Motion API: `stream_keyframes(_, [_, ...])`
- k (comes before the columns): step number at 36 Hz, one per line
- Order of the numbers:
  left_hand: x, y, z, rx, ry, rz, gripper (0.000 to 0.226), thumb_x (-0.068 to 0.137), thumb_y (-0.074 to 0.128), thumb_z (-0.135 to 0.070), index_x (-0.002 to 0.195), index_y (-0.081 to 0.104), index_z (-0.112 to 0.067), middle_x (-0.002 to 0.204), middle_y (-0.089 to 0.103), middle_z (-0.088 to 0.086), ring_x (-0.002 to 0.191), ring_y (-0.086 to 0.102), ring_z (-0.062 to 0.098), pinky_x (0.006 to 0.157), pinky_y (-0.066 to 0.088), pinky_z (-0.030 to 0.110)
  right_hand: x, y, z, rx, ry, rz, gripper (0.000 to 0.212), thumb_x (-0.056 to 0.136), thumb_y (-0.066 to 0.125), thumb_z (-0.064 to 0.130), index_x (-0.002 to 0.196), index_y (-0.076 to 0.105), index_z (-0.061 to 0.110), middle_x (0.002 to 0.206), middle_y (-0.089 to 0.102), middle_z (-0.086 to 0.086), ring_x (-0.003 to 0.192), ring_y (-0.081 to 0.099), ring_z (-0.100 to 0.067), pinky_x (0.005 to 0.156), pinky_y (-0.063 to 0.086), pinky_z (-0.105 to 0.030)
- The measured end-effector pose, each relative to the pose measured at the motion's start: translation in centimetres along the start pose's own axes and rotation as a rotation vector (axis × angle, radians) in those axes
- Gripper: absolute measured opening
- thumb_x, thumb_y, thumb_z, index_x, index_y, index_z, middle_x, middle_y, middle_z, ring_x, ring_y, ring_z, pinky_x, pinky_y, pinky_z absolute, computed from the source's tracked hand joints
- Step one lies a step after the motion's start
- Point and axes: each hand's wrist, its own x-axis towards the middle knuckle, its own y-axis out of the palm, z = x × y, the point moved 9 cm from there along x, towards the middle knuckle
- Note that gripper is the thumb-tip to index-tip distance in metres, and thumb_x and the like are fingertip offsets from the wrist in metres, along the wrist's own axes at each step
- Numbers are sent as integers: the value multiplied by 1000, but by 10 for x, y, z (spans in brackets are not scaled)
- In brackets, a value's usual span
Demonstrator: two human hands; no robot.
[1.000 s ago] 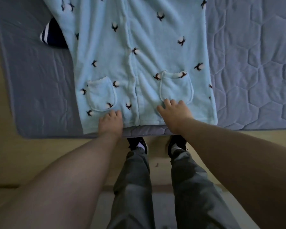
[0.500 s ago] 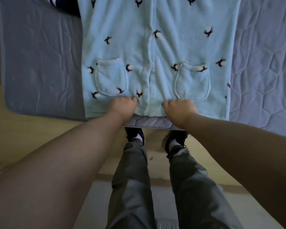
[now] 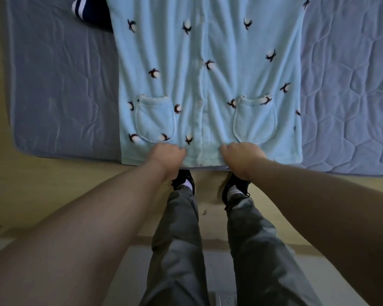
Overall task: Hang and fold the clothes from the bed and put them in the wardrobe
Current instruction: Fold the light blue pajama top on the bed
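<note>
The pale blue robe (image 3: 208, 74) lies flat and face up on the bed (image 3: 53, 85), its long axis running straight away from the person, hem at the near edge. Left hand (image 3: 167, 154) and right hand (image 3: 241, 154) are both fisted on that hem, either side of the button placket. A striped navy garment (image 3: 91, 14) peeks out beyond.

A pale blue fleece robe (image 3: 208, 74) lay front-up, spread flat on the grey quilted bed (image 3: 341, 85). It was buttoned down the middle, with two pockets near its hem, which reached the near edge. A navy white-striped garment (image 3: 91, 14), perhaps a sleeve, poked out beneath its left side.
</note>
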Motion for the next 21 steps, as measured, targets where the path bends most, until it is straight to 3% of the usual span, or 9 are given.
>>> stream_keyframes(5, [-11, 16, -18, -21, 50, 64, 29, 89, 55, -27, 116, 46, -17, 107, 63, 6, 97, 64, 28, 69, 38, 36, -13, 20, 10, 31, 4, 86, 35, 95, 52, 7, 128, 47, 14, 124, 58, -8, 110, 62, -30, 74, 42, -38])
stream_keyframes(10, [-14, 37, -31, -72, 70, 163, 40, 86, 60, -28, 121, 45, -17, 110, 63, 6, 101, 64, 28, 73, 41, 35, -16, 45, 21, 85, -22, 219, 48, 91, 65, 16, 135, 44, 17, 126, 57, -5, 109, 63, -26, 84, 53, -40])
stream_keyframes(12, [-14, 41, -30, -67, 46, 236, 48, 84, 62, -31, 126, 44, -16, 116, 61, 6, 105, 62, 27, 82, 44, 35, -15, 49, 20, 63, -28, 284, 59, 88, 69, 26, 139, 40, 19, 129, 55, -3, 109, 62, -26, 79, 50, -39])
stream_keyframes(14, [-12, 41, -29, -62, 36, 346, 51, 85, 62, -36, 130, 46, -19, 123, 58, 5, 114, 59, 26, 92, 44, 38, -11, 46, 15, 37, -27, 317, 59, 85, 68, 34, 137, 41, 23, 121, 57, -1, 97, 61, -25, 70, 44, -36])
stream_keyframes(16, [-7, 29, -30, -117, 41, 428, 43, 88, 59, -38, 125, 53, -19, 124, 59, 5, 113, 59, 26, 93, 46, 40, -2, 29, 6, 92, 1, 252, 43, 86, 59, 35, 127, 48, 26, 105, 59, 2, 82, 53, -23, 65, 39, -34])
stream_keyframes(18, [5, 6, -29, -222, 50, 438, 26, 92, 56, -39, 104, 61, -16, 109, 64, 4, 91, 62, 21, 82, 47, 37, 10, 3, -10, 214, 78, 117, 29, 89, 48, 30, 117, 54, 27, 102, 61, 1, 79, 49, -24, 65, 38, -35])
stream_keyframes(20, [22, -27, -23, -278, 44, 378, 26, 93, 51, -38, 76, 56, -19, 93, 64, 3, 67, 52, 16, 73, 45, 34, 21, -25, -35, 359, 185, -27, 23, 91, 42, 25, 109, 56, 22, 105, 62, -5, 77, 49, -27, 66, 40, -36])
stream_keyframes(21, [32, -47, -18, -277, 42, 308, 27, 93, 49, -38, 75, 56, -19, 93, 64, 3, 67, 50, 17, 72, 43, 34, 25, -37, -50, 428, 246, -99, 19, 92, 41, 25, 106, 54, 20, 104, 62, -7, 77, 50, -29, 67, 41, -37])
